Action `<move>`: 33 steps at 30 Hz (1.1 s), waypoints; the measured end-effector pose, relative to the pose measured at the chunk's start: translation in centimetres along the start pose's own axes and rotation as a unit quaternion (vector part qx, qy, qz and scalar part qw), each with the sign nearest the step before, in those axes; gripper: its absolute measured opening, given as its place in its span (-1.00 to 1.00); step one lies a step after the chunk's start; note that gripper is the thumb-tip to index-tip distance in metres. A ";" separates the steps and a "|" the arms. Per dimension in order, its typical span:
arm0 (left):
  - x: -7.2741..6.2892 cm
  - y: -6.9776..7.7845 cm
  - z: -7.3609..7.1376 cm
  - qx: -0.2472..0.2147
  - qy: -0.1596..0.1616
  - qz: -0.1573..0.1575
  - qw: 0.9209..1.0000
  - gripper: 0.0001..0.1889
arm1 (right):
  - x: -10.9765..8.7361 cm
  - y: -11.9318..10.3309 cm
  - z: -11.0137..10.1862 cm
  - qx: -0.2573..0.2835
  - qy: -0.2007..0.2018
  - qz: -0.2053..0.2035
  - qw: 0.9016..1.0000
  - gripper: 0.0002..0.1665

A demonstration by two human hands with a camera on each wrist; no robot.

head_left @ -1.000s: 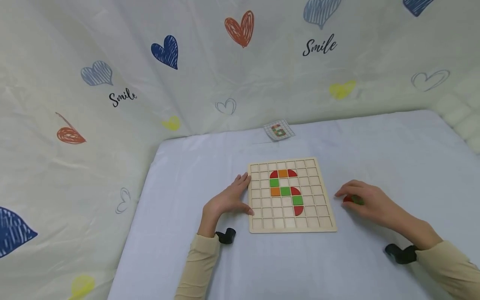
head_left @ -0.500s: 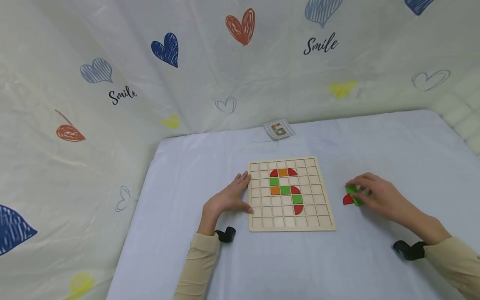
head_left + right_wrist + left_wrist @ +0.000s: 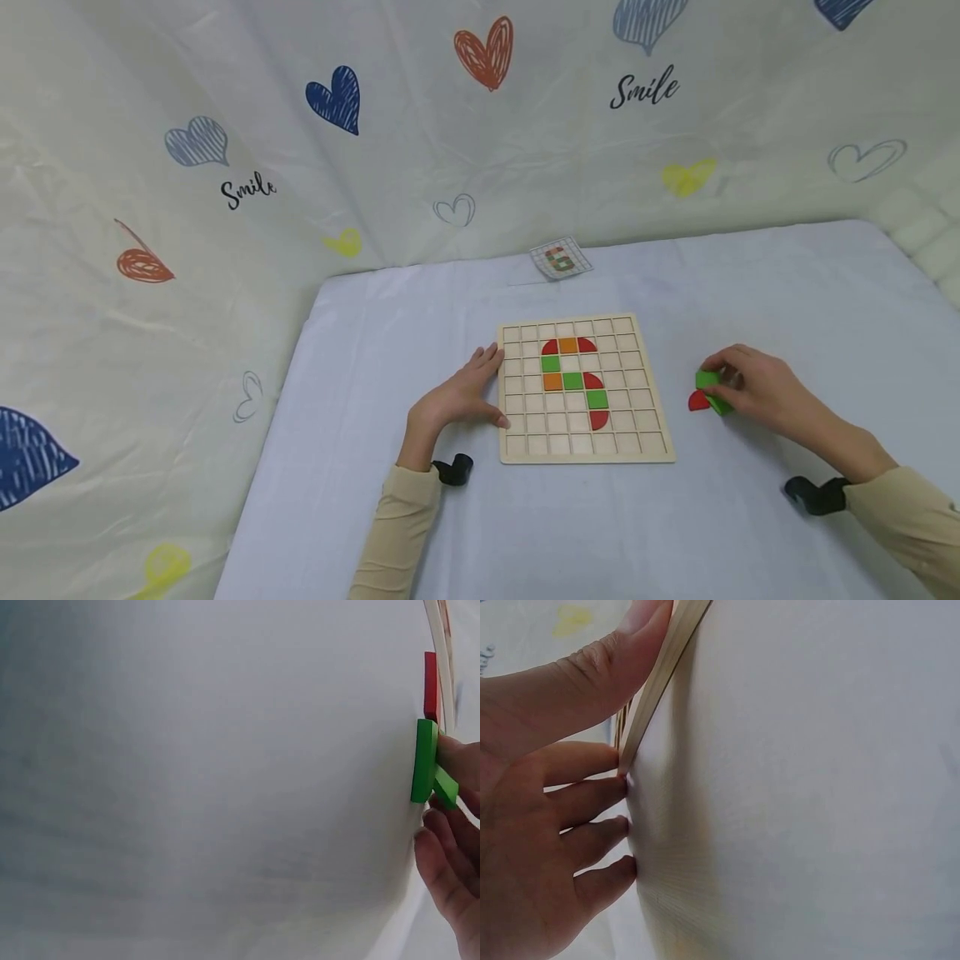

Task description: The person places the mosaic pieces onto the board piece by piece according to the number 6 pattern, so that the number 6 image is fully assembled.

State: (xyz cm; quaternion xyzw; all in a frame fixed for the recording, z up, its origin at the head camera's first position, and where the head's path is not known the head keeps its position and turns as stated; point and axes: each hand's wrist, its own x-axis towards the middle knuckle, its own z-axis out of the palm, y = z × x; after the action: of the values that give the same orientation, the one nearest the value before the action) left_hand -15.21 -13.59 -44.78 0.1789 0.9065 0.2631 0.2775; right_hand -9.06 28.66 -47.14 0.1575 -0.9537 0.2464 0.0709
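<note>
A wooden grid board (image 3: 633,450) lies on the white table, with red, orange and green tiles set in several of its cells. My left hand (image 3: 455,400) rests against the board's left edge, thumb spread from straight fingers. To the right of the board, my right hand (image 3: 768,396) pinches a green square tile (image 3: 707,379) between thumb and fingertips. It appears tilted in the right wrist view, just above another green tile (image 3: 424,761) on the cloth. Beside them lies a red rounded tile (image 3: 698,401).
A small card (image 3: 561,258) printed with a coloured grid pattern lies at the table's back edge, near the curtain (image 3: 405,167) with hearts. White cloth covers the table (image 3: 360,358). A black strap piece (image 3: 816,496) sits at the right wrist.
My right hand has drawn back slightly to the right, uncovering the red tile, and now lifts and tilts a green tile. The left hand has stayed at the board's edge.
</note>
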 end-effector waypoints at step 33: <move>-0.3 0.0 -0.1 -0.011 0.000 0.005 1.000 0.22 | 0.9 -3.7 0.5 0.106 0.011 -0.040 0.994 -0.67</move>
State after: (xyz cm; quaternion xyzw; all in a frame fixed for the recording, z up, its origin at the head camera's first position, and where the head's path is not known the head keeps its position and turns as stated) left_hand -15.04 -13.75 -44.62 0.1803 0.9028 0.2740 0.2780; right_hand -8.66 25.07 -45.74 0.1992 -0.9144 0.3446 0.0738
